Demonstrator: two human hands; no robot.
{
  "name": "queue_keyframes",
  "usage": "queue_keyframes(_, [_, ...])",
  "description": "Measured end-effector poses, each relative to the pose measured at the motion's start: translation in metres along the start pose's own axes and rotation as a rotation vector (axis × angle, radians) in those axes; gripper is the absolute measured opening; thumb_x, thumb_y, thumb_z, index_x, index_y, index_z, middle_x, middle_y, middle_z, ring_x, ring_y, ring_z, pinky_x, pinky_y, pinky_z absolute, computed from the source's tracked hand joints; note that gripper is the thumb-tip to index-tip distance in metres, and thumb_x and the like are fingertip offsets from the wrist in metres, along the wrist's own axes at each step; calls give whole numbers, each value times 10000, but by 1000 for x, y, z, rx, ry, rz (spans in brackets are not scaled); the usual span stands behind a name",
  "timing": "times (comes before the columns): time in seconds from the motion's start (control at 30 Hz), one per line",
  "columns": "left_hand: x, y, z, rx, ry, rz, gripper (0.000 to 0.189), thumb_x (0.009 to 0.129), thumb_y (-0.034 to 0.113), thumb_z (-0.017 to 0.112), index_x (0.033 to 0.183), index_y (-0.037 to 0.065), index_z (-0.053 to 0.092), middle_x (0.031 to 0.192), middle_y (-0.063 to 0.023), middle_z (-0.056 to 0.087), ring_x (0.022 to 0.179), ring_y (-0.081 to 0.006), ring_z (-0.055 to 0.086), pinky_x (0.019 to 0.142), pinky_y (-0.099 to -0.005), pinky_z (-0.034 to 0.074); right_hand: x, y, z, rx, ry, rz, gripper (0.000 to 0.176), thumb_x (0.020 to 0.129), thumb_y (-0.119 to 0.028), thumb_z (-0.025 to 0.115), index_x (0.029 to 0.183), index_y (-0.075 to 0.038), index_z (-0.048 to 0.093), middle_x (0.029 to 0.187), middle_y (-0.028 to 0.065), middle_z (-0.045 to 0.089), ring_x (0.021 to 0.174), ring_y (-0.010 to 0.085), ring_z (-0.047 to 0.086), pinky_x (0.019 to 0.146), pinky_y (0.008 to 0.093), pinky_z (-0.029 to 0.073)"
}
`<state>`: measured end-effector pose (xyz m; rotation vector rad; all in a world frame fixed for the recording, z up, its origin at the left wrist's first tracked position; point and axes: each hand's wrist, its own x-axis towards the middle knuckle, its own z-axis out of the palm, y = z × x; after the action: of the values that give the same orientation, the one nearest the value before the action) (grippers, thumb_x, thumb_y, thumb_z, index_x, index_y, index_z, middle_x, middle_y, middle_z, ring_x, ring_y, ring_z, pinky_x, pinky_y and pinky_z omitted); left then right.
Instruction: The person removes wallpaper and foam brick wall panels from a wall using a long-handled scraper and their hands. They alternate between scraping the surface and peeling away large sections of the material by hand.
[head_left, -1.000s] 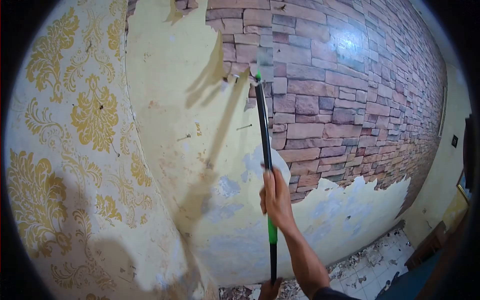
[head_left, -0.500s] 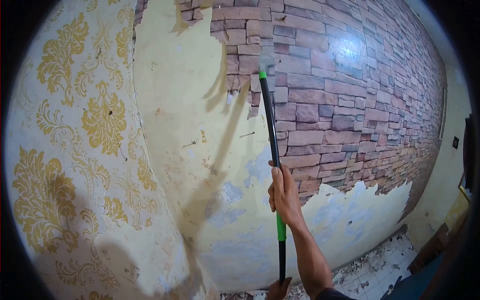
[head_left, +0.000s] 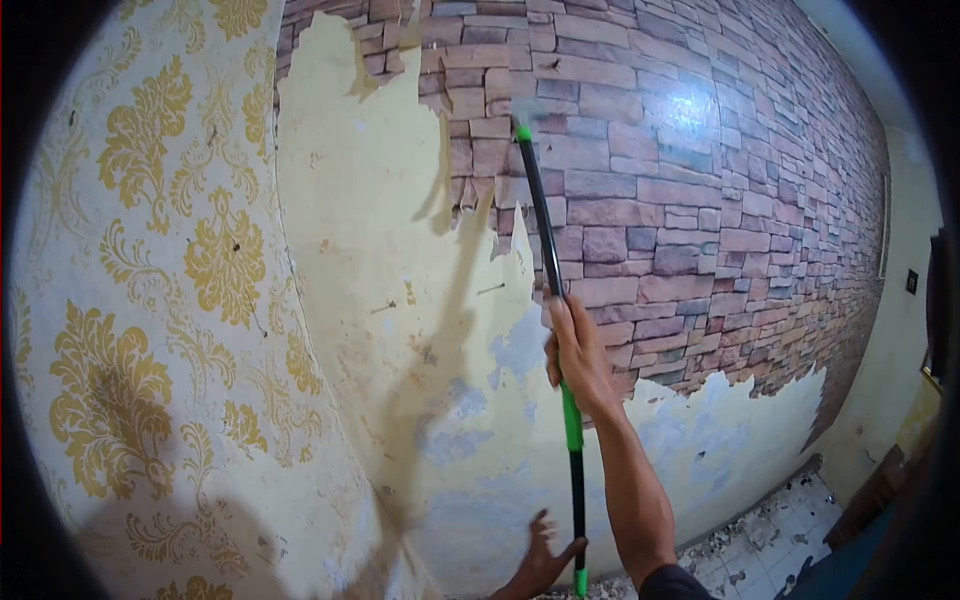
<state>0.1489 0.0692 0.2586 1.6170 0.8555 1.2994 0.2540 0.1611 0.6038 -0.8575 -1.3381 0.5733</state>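
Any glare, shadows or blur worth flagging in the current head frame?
Head view: bright glare washes out a patch of the stone-patterned covering; head view: soft shadows darken the gold-patterned wall's lower part; head view: the pole has a blurred tip; head view: frame corners are black.

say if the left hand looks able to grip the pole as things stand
Likely yes: the left hand is open at the pole's lower part, and nothing visible blocks it from closing around.
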Motion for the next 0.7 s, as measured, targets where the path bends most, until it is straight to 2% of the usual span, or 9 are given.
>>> queue_keyframes(0.03, [0,17,-10,3,140,-23,688,882,305,879,1290,-18,429,1212,-145,481,1192,-270,501,1001,-439,454,-11,6,-9,-2,-1,43,495,1124,-453,476,1386,-35,518,602,-29,437,429,76,434,404,272,370])
queue_keyframes(0.07, [15,42,-41,144,166,132,776,858,317,885,1340,-8,370,1186,-142,474,1145,-284,492,1003,-449,424,-18,10,-16,3,1,39,495,1124,-453,476,1386,-35,518,602,-29,437,429,76,434,404,272,370])
queue_keyframes(0.17, [116,156,-101,530,362,742,700,833,289,877,1294,-2,438,1161,-151,485,1131,-326,484,1006,-476,392,-40,18,-29,3,26,125,521,1122,-463,481,1419,-36,511,616,-28,430,438,71,422,409,264,372])
queue_keyframes(0.23, [201,240,-120,669,483,913,639,867,277,845,1301,-37,495,1271,-215,512,1187,-375,481,1029,-517,386,-37,14,-34,9,14,110,542,1120,-470,484,1441,-34,507,618,-34,420,444,64,411,411,259,372])
queue_keyframes(0.33, [316,363,-123,870,753,1127,823,871,474,832,1461,20,481,1464,-295,412,1400,-457,367,1151,-579,312,-39,5,-40,4,36,124,478,1134,-430,461,1460,-87,537,669,-25,443,436,76,433,398,264,384])
queue_keyframes(0.4, [379,410,-117,965,848,1094,942,829,613,810,1538,119,433,1538,-292,346,1439,-490,326,1166,-643,279,-44,7,-47,26,66,116,483,1132,-430,471,1439,-62,531,640,-32,433,437,68,420,400,260,373])
queue_keyframes(0.53, [428,466,-103,1179,881,1027,1024,810,639,809,1585,157,342,1562,-276,323,1455,-508,303,1170,-685,269,-73,21,-66,55,126,96,429,1137,-377,480,1399,-41,534,604,-39,441,426,57,407,389,253,352])
queue_keyframes(0.63, [446,486,-106,1256,868,948,1078,800,628,810,1609,168,268,1607,-268,294,1488,-514,276,1148,-698,316,-108,33,-77,88,150,137,419,1138,-352,485,1408,-36,532,600,-39,445,425,56,411,391,251,354])
queue_keyframes(0.7, [442,499,-112,1247,734,805,936,869,576,746,1583,160,307,1578,-272,403,1429,-510,420,1065,-672,430,-135,37,-82,97,150,184,427,1136,-342,490,1424,-29,526,599,-39,444,428,56,413,395,251,359])
